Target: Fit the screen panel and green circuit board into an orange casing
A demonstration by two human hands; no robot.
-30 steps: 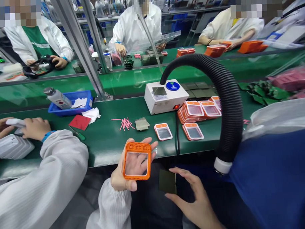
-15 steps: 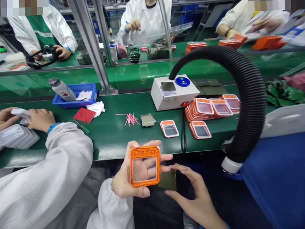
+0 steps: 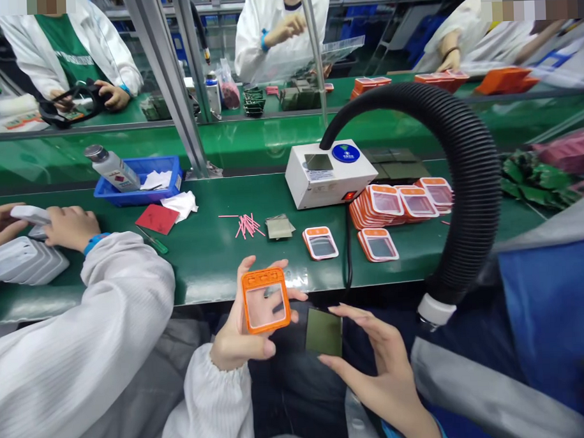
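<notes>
My left hand (image 3: 239,339) holds an orange plastic frame (image 3: 289,312) with a clear window, its fingers visible through the pane. To the right, my right hand (image 3: 380,356) pinches a dark olive square sheet (image 3: 323,333) by its edges, between thumb and fingertips. A small gap separates the sheet from the frame. On the green bench beyond lie an orange-and-white framed piece (image 3: 321,243), a small stack of greyish squares (image 3: 279,228) and several pink strips (image 3: 248,225).
A white box (image 3: 329,176) with a thick black hose (image 3: 471,149) arches over the right side. Stacked orange frames (image 3: 378,206) stand beside it. At left are a blue tray (image 3: 137,179), a red square (image 3: 156,218) and a co-worker's hand (image 3: 72,228) on white parts. Other people sit across.
The orange frame has shifted slightly left and up, tilting a little. The olive sheet, partly hidden behind my left fingers before, now shows fully in my right hand.
</notes>
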